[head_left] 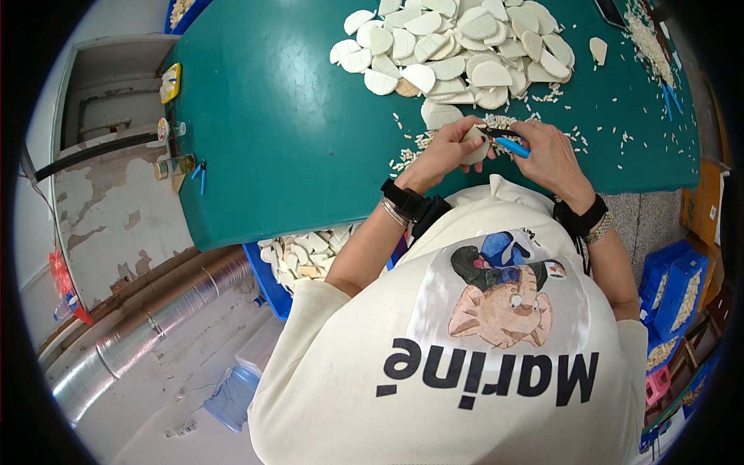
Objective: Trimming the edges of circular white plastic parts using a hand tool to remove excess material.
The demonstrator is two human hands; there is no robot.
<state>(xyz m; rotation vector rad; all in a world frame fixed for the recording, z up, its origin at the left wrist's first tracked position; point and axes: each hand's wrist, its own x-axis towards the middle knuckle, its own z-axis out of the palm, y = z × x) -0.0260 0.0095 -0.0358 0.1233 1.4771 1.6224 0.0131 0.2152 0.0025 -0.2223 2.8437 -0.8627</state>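
Observation:
My left hand [453,151] grips a whitish flat piece [476,147] between thumb and fingers, just above the near edge of the green table. In my right hand [549,159] is a pair of blue-handled nippers [511,146]. Their dark jaws meet the edge of the piece; whether they are closed on it I cannot tell. Small whitish bits [500,122] lie scattered beneath and around both hands. Just beyond my left hand rests a loose rounded piece [442,115]. A large heap of similar half-round pieces [457,46] lies farther back.
The green table [271,116] spans the far side. More blue-handled tools [671,99] lie at its right end, near a mound of bits [647,43]. Jars [174,167] stand at the left edge. A blue bin [271,283] of pieces sits below the table; blue crates [674,291] stand right.

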